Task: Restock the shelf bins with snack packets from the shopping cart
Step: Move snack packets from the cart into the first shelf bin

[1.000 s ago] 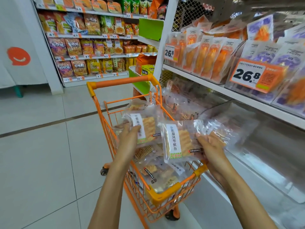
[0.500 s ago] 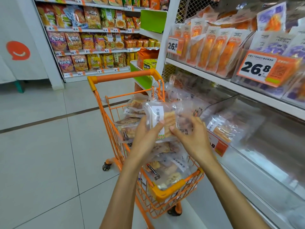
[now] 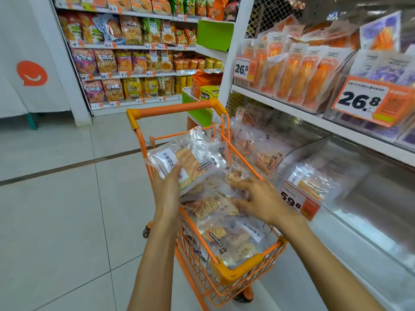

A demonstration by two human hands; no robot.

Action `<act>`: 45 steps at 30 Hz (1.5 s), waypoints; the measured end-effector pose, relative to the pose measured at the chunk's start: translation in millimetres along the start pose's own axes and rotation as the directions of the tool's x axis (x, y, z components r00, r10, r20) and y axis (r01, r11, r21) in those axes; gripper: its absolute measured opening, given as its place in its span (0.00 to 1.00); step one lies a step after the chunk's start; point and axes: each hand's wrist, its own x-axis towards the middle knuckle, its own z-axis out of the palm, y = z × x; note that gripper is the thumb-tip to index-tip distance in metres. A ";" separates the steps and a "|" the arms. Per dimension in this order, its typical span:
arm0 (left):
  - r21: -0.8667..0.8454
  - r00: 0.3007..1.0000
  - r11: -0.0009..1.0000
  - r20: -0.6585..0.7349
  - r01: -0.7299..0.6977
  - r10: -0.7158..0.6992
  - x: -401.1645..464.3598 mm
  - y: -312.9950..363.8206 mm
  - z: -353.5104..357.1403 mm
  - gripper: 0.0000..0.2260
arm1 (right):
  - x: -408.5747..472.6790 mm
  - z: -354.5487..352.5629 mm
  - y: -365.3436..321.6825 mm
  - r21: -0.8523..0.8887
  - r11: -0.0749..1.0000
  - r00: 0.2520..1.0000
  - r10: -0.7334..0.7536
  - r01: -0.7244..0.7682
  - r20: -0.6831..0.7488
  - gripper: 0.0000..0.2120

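Down in the orange cart [image 3: 226, 274], the right hand [image 3: 261, 202] is spread flat, fingers laid on the piled snack packets [image 3: 215, 209]. Just left of it, one clear packet [image 3: 186, 160] is gripped and raised by the left hand [image 3: 167, 189]. Beyond the right hand, a clear shelf bin [image 3: 314, 153] is seen with a packet inside.
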 end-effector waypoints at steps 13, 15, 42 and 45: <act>0.166 0.994 0.986 0.105 0.017 -0.034 -8.2 -0.9 13.4 0.14 | -62.3 -47.2 26.4 0.884 0.466 0.732 0.615 -0.036 -0.294 0.09; 0.225 0.986 0.973 0.136 0.059 -0.091 -14.2 -4.3 21.8 0.16 | -64.5 -52.4 26.0 0.975 0.222 0.783 0.601 0.031 -0.161 0.10; 0.308 0.725 0.914 0.688 -0.264 -0.022 -47.4 -31.8 94.0 0.32 | -79.0 -89.2 47.0 0.838 0.425 0.861 0.499 -0.341 0.097 0.30; 0.339 0.591 0.845 0.806 -0.412 -0.035 -43.3 -27.9 134.6 0.26 | -81.2 -102.4 84.1 0.890 0.369 0.896 0.434 -0.269 0.091 0.21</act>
